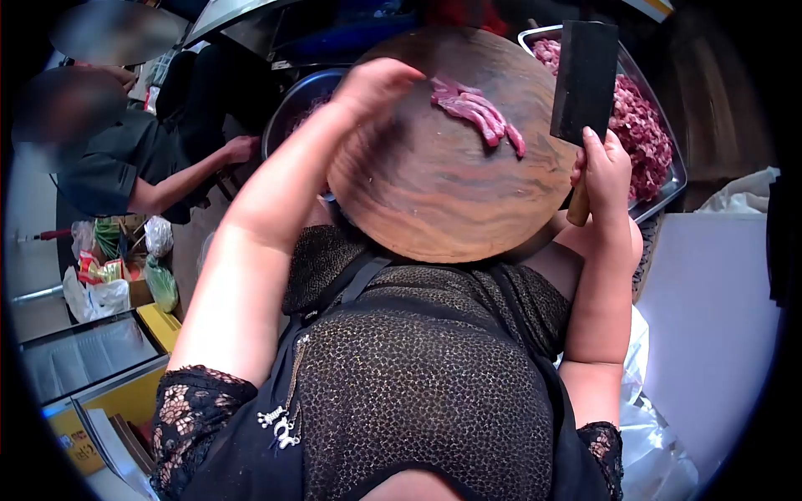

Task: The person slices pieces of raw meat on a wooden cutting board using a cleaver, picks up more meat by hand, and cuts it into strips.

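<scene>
A round wooden chopping board (451, 209) rests in front of my body, above my lap. Several strips of raw meat (476, 110) lie together on its upper half. My left hand (378, 88) is over the board's upper left edge, a finger stretched toward the strips but apart from them; its other fingers are partly hidden. In my right hand (606, 171), closed around a wooden handle, is a cleaver (585, 79). Its broad dark blade points up, beside the board's right edge and clear of the meat strips.
Behind the cleaver, a metal tray (678, 179) holds a heap of chopped meat (642, 142). A blue bowl (280, 113) is partly hidden behind my left forearm. Another person (125, 163) sits at the left. Bagged vegetables (160, 284) and a yellow-edged case (92, 355) are lower left.
</scene>
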Tool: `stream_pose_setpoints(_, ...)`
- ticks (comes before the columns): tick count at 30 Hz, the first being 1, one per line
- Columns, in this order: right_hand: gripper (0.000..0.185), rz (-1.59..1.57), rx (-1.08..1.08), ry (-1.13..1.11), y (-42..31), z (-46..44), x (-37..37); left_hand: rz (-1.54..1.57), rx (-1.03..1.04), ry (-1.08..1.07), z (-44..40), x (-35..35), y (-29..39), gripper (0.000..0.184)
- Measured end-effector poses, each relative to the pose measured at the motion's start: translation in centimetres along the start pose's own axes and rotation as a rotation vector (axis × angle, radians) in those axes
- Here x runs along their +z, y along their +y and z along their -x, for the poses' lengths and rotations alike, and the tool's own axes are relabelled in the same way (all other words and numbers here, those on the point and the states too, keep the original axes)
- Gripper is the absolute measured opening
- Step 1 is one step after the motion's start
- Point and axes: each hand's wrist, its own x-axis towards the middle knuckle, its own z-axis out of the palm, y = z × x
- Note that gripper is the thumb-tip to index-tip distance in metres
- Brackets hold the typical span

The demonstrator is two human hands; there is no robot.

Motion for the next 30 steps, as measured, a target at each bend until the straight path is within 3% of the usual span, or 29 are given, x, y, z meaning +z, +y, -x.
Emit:
stream_pose_setpoints(1, 0.017, 0.005, 0.014, -0.001, -0.1, -0.1, 0.0, -0.103, 0.307, -0.050, -1.5, 1.7, 2.4, 0.038)
stream_pose_setpoints(3, 0.017, -0.013, 0.004, -0.008, -0.1, -0.3, 0.3, -0.098, 0.414, -0.090, -2.5, 5.8, 5.1, 0.052)
stream_pose_setpoints(5, 0.017, 0.001, 0.022, 0.009, -0.3, -0.3, 0.6, -0.364, 0.610, 0.024, -3.0, 7.9, 7.4, 0.049)
stream_pose_setpoints(6, 0.018, -0.007, 0.036, 0.007, -0.3, -0.4, 0.6, -0.356, 0.612, 0.020, -3.4, 8.7, 7.8, 0.049)
stream_pose_setpoints(8, 0.018, -0.002, 0.040, 0.005, -0.2, -0.5, 0.6, -0.589, 0.362, -0.282, -4.5, 9.6, 8.3, 0.041)
stream_pose_setpoints(9, 0.018, -0.001, 0.039, -0.002, -0.1, -0.6, 0.5, -0.590, 0.370, -0.283, -4.8, 9.4, 8.9, 0.041)
stream_pose_setpoints(11, 0.018, -0.005, 0.036, -0.005, 0.1, -0.6, 0.3, -0.612, 0.266, -0.552, -4.6, 8.5, 10.8, 0.037)
stream_pose_setpoints(12, 0.019, 0.008, 0.031, -0.008, 0.1, -0.7, 0.3, -0.614, 0.266, -0.554, -4.2, 7.8, 11.8, 0.037)
stream_pose_setpoints(14, 0.019, 0.017, 0.017, -0.013, -0.1, -0.8, 0.3, -0.382, 0.039, -0.570, -3.3, 6.6, 12.8, 0.037)
stream_pose_setpoints(15, 0.019, 0.014, 0.024, -0.014, -0.1, -0.7, 0.2, -0.245, 0.155, -0.410, -2.4, 6.6, 11.1, 0.037)
stream_pose_setpoints(19, 0.018, -0.027, 0.029, -0.057, -0.1, -0.5, 0.2, 0.444, -0.399, -0.338, -0.2, 0.5, 15.5, 0.040)
stream_pose_setpoints(21, 0.019, 0.011, 0.041, -0.087, -0.2, -0.2, 0.3, 0.416, -0.254, -0.226, 0.7, -0.3, 15.4, 0.047)
stream_pose_setpoints(23, 0.019, 0.046, 0.047, -0.103, -0.4, 0.3, 0.4, 0.415, -0.466, -0.310, 2.5, -0.6, 15.2, 0.053)
stream_pose_setpoints(24, 0.019, 0.081, 0.059, -0.111, -0.4, 0.5, 0.5, 0.235, -0.500, -0.351, 3.2, 0.3, 14.8, 0.069)
stream_pose_setpoints(25, 0.019, 0.076, 0.060, -0.115, -0.5, 0.8, 0.5, -0.027, -0.200, -0.249, 5.3, 3.9, 9.2, 0.090)
stream_pose_setpoints(27, 0.019, 0.122, 0.023, -0.128, -0.6, 1.1, 0.5, -0.330, -0.220, -0.288, 7.9, 4.9, 9.0, 0.107)
stream_pose_setpoints(28, 0.020, 0.107, 0.027, -0.126, -0.5, 1.3, 0.5, -0.256, -0.251, -0.265, 7.5, 3.9, 8.7, 0.111)
stream_pose_setpoints(30, 0.021, 0.120, 0.021, -0.117, 0.4, 1.1, 0.3, -0.115, -0.211, -0.046, 6.1, 3.7, 6.1, 0.075)
